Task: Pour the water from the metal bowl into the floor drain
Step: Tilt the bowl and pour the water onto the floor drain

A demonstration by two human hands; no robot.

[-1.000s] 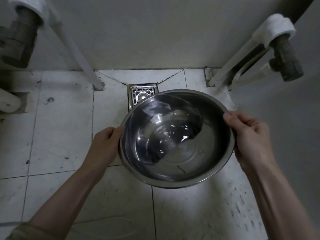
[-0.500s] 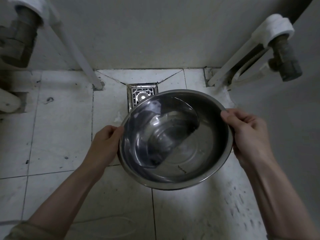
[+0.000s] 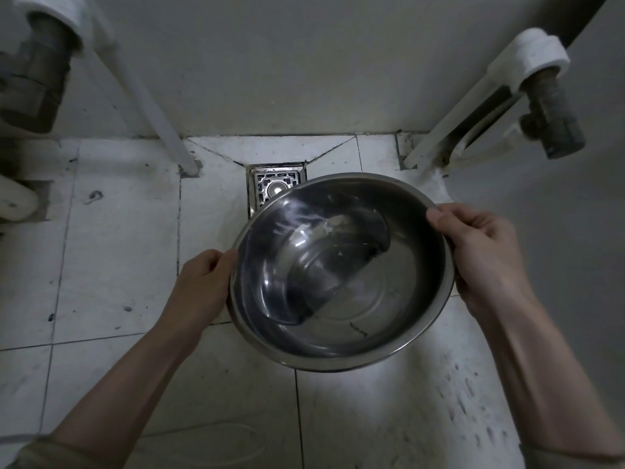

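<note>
left hand (image 3: 203,286), right hand (image 3: 480,258) grip metal bowl (image 3: 389,299) | white tiled floor (image 3: 118,248) | floor drain (image 3: 275,187) at wall

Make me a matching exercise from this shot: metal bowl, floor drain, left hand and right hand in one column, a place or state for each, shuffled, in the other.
1. metal bowl
2. floor drain
3. left hand
4. right hand

A. set in the floor by the wall, partly hidden
B. grips the rim's right side
C. held tilted, water pooled on one side
D. grips the rim's left side

Pairs: 1-C, 2-A, 3-D, 4-B
</note>
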